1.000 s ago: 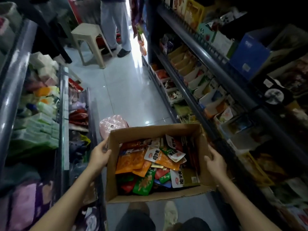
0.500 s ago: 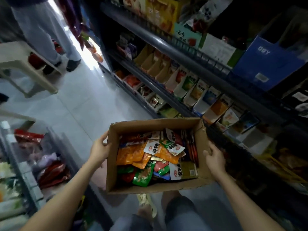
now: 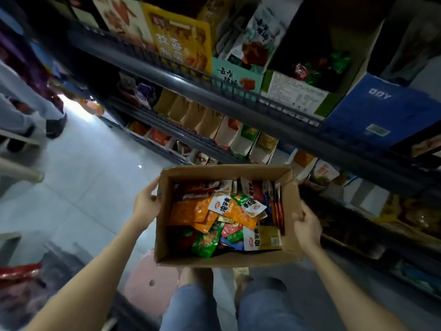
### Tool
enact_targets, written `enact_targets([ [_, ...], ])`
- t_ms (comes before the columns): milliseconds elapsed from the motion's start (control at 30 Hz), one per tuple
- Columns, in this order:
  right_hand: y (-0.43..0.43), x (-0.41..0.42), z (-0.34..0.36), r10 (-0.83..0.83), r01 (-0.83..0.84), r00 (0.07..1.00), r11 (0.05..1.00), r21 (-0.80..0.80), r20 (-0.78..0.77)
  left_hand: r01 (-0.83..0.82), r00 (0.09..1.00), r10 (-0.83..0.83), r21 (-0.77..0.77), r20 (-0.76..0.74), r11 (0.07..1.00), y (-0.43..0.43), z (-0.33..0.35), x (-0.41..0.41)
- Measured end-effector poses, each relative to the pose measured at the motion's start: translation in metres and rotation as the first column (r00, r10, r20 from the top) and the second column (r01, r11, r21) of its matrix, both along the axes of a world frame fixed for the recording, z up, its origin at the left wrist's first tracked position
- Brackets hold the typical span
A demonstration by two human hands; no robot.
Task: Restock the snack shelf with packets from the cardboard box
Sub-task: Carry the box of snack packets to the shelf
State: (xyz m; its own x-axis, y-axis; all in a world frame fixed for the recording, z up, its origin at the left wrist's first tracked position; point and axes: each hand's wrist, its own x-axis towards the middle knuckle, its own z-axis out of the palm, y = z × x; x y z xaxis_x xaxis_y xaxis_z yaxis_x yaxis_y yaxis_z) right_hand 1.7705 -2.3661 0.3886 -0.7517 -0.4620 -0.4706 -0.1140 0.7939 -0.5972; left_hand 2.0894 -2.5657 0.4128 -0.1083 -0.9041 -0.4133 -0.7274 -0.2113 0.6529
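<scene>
An open cardboard box (image 3: 290,187) hangs in front of me at waist height, filled with several orange, green, red and white snack packets (image 3: 226,216). My left hand (image 3: 145,205) grips the box's left wall, thumb over the rim. My right hand (image 3: 307,225) grips the right wall near its front corner. The snack shelf (image 3: 238,101) rises to the right, its dark rails running diagonally, with rows of display cartons of packets (image 3: 229,132) on the tier just beyond the box.
A pink stool (image 3: 152,280) stands on the tiled floor below the box, by my knees. Another person's legs (image 3: 31,108) and a pale plastic stool are at the far left. A blue carton (image 3: 381,108) sits on the upper shelf. Another rack with goods is at lower left.
My view has turned right, away from the aisle and toward the snack shelf, which now fills the upper frame. Both hands keep the same hold on the box.
</scene>
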Motion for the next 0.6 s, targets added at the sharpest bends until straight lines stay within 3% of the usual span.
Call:
enact_targets([
  [167, -0.015, 0.016, -0.007, -0.112, 0.112, 0.993, 0.993, 0.025, -0.037, 0.058, 0.998, -0.058, 0.057, -0.003, 0.997, -0.055, -0.012, -0.015],
  [367, -0.033, 0.061, -0.025, -0.264, 0.265, 0.964, 0.964, 0.037, -0.033, 0.271, 0.963, -0.270, 0.134, -0.027, 0.953, -0.125, -0.038, -0.012],
  [600, -0.068, 0.149, -0.045, -0.487, 0.495, 0.867, 0.866, 0.069, -0.104, 0.516, 0.855, -0.516, 0.170, -0.051, 0.839, -0.206, -0.080, 0.005],
])
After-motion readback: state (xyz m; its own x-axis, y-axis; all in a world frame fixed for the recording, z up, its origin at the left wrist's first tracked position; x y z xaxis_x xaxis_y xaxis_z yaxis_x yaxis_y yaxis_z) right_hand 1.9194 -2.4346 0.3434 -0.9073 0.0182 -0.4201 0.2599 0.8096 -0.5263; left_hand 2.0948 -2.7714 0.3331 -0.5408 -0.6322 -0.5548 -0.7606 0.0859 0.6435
